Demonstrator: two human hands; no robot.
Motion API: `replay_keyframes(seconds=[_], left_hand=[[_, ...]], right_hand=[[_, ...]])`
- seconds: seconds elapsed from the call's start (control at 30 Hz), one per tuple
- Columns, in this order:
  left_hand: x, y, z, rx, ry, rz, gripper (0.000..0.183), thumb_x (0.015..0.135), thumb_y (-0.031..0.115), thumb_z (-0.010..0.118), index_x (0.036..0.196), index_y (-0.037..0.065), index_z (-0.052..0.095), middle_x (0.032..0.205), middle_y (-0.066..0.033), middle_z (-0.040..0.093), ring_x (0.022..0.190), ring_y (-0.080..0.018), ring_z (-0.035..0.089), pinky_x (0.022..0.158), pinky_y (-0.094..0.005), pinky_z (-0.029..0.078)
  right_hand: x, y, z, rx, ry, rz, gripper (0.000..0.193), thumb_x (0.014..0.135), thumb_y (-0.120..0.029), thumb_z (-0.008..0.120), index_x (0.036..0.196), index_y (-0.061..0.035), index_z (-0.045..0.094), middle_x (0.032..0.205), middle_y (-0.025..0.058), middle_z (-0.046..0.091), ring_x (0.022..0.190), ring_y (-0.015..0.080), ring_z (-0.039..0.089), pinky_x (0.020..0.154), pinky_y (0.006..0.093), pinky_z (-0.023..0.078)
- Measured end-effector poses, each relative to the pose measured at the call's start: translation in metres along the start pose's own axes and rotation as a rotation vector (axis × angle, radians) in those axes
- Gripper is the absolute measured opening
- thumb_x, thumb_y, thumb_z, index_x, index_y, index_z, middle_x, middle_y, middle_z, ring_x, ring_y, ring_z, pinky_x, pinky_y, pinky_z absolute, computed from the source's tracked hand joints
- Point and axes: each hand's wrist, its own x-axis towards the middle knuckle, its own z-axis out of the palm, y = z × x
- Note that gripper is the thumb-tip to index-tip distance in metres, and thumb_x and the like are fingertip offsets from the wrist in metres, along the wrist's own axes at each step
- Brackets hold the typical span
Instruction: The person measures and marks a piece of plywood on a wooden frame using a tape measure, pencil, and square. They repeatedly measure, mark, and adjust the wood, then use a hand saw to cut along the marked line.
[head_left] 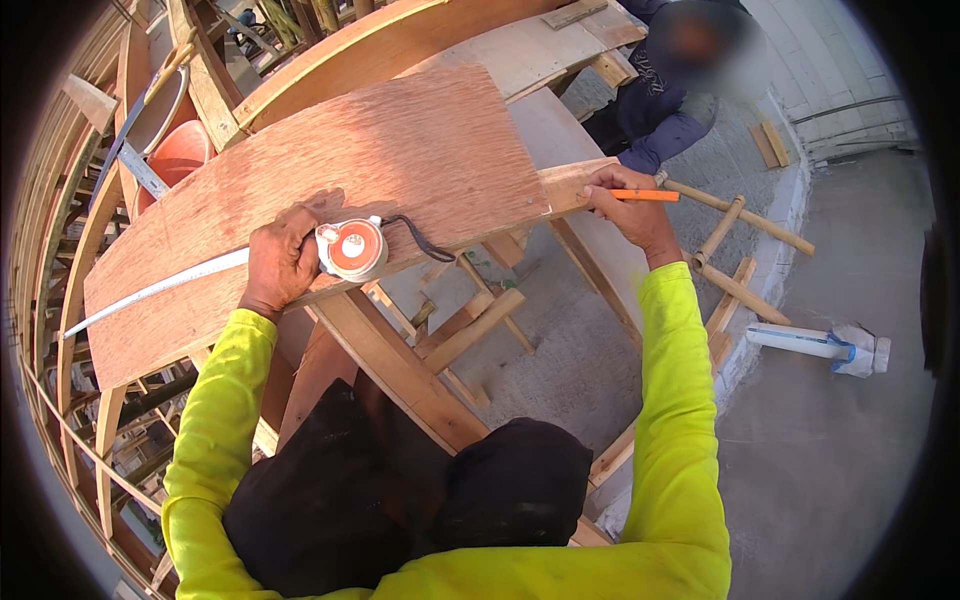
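A reddish plywood sheet lies in front of me on timber framing. My left hand is closed on a tape measure with a white case, an orange round label and a dark wrist strap. Its pale blade runs out leftward across the plywood to the sheet's left edge. My right hand holds an orange pencil beyond the sheet's right end. The fingers of that hand rest by the end of a wooden beam; the thumb side is partly hidden.
A co-worker in dark clothes crouches at the far right, close to my right hand. Bamboo poles and a white pipe lie on the right. An orange bucket stands at the left. Timber supports and gaps lie below the sheet.
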Motion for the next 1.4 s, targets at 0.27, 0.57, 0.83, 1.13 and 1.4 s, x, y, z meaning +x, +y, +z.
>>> replay_keyframes(seconds=[0.27, 0.57, 0.83, 1.13, 1.4], left_hand=[[0.001, 0.026, -0.010, 0.167, -0.066, -0.027, 0.015, 0.083, 0.017, 0.061, 0.095, 0.009, 0.062, 0.086, -0.0120, 0.067, 0.078, -0.0398, 0.067, 0.068, -0.0517, 0.051], [-0.028, 0.095, -0.056, 0.115, -0.074, -0.083, 0.018, 0.088, 0.023, 0.062, 0.101, 0.011, 0.065, 0.083, -0.0147, 0.071, 0.077, -0.0398, 0.068, 0.068, -0.0515, 0.051], [-0.113, 0.075, -0.139, 0.146, -0.124, -0.145, 0.019, 0.097, 0.030, 0.061, 0.100, 0.012, 0.065, 0.072, -0.0145, 0.067, 0.071, -0.0385, 0.067, 0.063, -0.0507, 0.048], [-0.135, 0.090, -0.148, 0.189, -0.116, -0.082, 0.023, 0.098, 0.034, 0.062, 0.103, 0.011, 0.063, 0.076, -0.0128, 0.067, 0.074, -0.0344, 0.068, 0.065, -0.0475, 0.050], [-0.111, 0.074, -0.153, -0.054, 0.292, 0.131, 0.024, 0.088, 0.016, 0.071, 0.107, 0.005, 0.061, 0.100, -0.0141, 0.063, 0.092, -0.0301, 0.066, 0.079, -0.0400, 0.054]], right_hand=[[-0.024, -0.132, 0.115, -0.114, 0.014, -0.640, 0.052, 0.088, -0.026, 0.080, 0.124, 0.0053, 0.059, 0.107, 0.0218, 0.067, 0.097, 0.0332, 0.068, 0.080, 0.0398, 0.056], [-0.055, -0.212, 0.158, -0.258, -0.289, -0.715, 0.060, 0.078, -0.027, 0.085, 0.121, 0.0026, 0.056, 0.106, 0.0217, 0.062, 0.095, 0.0385, 0.064, 0.078, 0.0447, 0.052], [-0.102, -0.234, 0.128, -0.206, -0.251, -0.684, 0.049, 0.077, -0.020, 0.082, 0.115, -0.0001, 0.060, 0.096, 0.0182, 0.064, 0.085, 0.0366, 0.065, 0.072, 0.0414, 0.052], [-0.112, -0.274, 0.185, -0.215, -0.328, -0.677, 0.051, 0.078, -0.022, 0.083, 0.119, -0.0021, 0.060, 0.101, 0.0177, 0.064, 0.087, 0.0362, 0.066, 0.074, 0.0420, 0.052], [-0.094, -0.266, 0.204, -0.159, -0.336, -0.686, 0.051, 0.079, -0.023, 0.083, 0.119, -0.0009, 0.060, 0.100, 0.0187, 0.063, 0.086, 0.0352, 0.066, 0.075, 0.0423, 0.053]])
